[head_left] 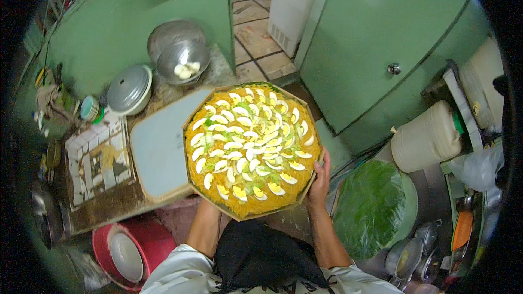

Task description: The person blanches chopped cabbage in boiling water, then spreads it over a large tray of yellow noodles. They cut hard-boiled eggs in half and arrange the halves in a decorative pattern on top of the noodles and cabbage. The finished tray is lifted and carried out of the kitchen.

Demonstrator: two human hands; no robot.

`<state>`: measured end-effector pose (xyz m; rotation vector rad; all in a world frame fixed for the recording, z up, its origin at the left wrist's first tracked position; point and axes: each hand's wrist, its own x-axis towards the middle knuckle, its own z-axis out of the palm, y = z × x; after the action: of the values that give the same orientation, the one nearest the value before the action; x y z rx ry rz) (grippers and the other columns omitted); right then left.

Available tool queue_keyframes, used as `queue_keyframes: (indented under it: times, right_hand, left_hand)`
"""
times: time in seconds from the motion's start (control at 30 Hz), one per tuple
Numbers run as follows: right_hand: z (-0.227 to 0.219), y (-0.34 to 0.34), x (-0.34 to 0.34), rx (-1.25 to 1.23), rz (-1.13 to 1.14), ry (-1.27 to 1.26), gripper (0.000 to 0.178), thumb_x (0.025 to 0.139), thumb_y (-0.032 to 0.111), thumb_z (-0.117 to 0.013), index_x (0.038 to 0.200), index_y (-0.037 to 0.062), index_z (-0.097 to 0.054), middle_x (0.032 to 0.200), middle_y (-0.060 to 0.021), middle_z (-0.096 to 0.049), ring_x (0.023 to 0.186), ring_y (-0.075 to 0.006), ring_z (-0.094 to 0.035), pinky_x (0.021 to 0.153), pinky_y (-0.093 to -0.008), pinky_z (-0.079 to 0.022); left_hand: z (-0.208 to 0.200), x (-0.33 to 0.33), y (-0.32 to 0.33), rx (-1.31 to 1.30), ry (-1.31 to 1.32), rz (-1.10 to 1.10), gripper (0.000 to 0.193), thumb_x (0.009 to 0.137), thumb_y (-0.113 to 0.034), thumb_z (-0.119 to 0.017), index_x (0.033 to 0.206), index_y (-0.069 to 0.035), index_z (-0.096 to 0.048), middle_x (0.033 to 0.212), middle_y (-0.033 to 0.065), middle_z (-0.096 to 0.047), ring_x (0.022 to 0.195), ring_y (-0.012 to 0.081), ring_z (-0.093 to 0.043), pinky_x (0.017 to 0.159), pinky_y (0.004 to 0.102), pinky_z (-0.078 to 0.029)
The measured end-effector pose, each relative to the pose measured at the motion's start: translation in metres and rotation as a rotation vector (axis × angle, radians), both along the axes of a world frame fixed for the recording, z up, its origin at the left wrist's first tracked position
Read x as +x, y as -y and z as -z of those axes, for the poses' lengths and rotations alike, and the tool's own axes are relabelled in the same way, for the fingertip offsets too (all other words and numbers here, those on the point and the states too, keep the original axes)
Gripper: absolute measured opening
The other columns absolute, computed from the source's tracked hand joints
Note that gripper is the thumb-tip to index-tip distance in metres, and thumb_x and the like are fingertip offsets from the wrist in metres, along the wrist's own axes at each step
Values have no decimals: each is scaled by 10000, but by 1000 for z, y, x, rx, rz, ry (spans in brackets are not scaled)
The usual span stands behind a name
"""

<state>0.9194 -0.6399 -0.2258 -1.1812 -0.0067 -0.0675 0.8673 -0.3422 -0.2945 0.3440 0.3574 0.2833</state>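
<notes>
A large eight-sided tray (192,182) is in front of me, lined with green leaf around its edge. Orange-yellow noodles (239,208) fill it, topped with many boiled egg wedges (233,129) and shredded pale green vegetable. On the tray's right side, my right hand (320,178) is closed around the edge, fingers along the outer wall. My left forearm runs up under the near left side; that hand supports the tray from below, and its fingers are hidden. The tray's left part overlaps a light blue board (158,149) on the counter.
Metal bowls (182,65), one holding peeled eggs (187,69), and a lidded pot (129,90) stand at the back left. Below the counter is a red tub (158,234). At right are a leaf-covered round tray (370,207), a white container (426,137) and a green door (381,32).
</notes>
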Motion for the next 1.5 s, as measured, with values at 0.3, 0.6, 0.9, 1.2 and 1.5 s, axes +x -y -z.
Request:
queue_keyframes:
  times: [0.3,0.6,0.9,1.2,1.5]
  right_hand:
    - [36,-32,6,-57,241,174,501,910,186,-408,1385,27,-382,1343,-162,-453,1204,-253,-485,1038,-362,-389]
    - [54,-54,17,20,322,210,465,874,161,-478,1306,-10,-463,1317,-160,-500,1192,-269,-495,1052,-348,-349]
    - [52,-75,24,214,225,176,527,843,119,-452,1357,10,-404,1350,-174,-460,1217,-279,-483,1062,-382,-364]
    - [43,-79,26,214,217,223,573,815,120,-517,1370,47,-396,1350,-153,-459,1234,-288,-471,1048,-414,-391]
    - [46,-89,30,250,263,237,572,834,170,-526,1384,83,-402,1364,-146,-456,1243,-305,-464,1068,-431,-372]
  left_hand:
    - [-12,38,-32,133,62,53,568,966,-456,-440,1392,-81,-426,1404,120,-476,1258,297,-478,1037,528,-399]
    - [2,58,-52,187,92,90,561,966,-444,-448,1388,-75,-428,1398,120,-482,1253,294,-483,1033,525,-404]
    - [24,62,-59,137,93,98,554,966,-433,-456,1384,-69,-429,1392,120,-487,1248,291,-489,1029,522,-410]
    - [25,77,-59,97,110,120,548,966,-421,-464,1380,-63,-431,1386,120,-493,1243,288,-494,1026,519,-415]
    - [18,97,-69,116,146,133,542,966,-410,-472,1376,-58,-432,1379,119,-499,1238,285,-499,1022,517,-421]
